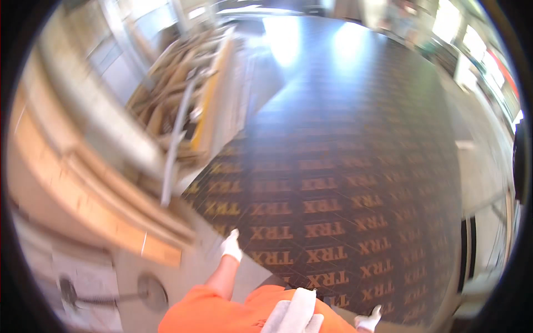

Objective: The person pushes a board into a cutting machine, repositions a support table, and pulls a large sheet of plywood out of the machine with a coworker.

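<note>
A large dark brown film-faced plywood sheet (355,194) with rows of gold lettering stretches out in front of me, lying flat. My left hand (231,245), in a white glove, grips its near left edge, thumb on top and the other fingers mostly hidden. At the near edge on the right, my right hand (369,320), gloved too, grips the same sheet with its thumb uppermost. Its fingers below the edge are out of sight. An orange shirt covers my upper arms and body, and a pale grey cloth-like piece (297,311) hangs at my chest.
Long wooden beams (100,205) curve along the left. Behind them stands a yellow-edged wooden bin (208,105) of divided compartments, with a grey metal bar (176,144) leaning by it. A round metal disc on a rod (152,291) is at lower left. Concrete floor (477,122) runs along the right.
</note>
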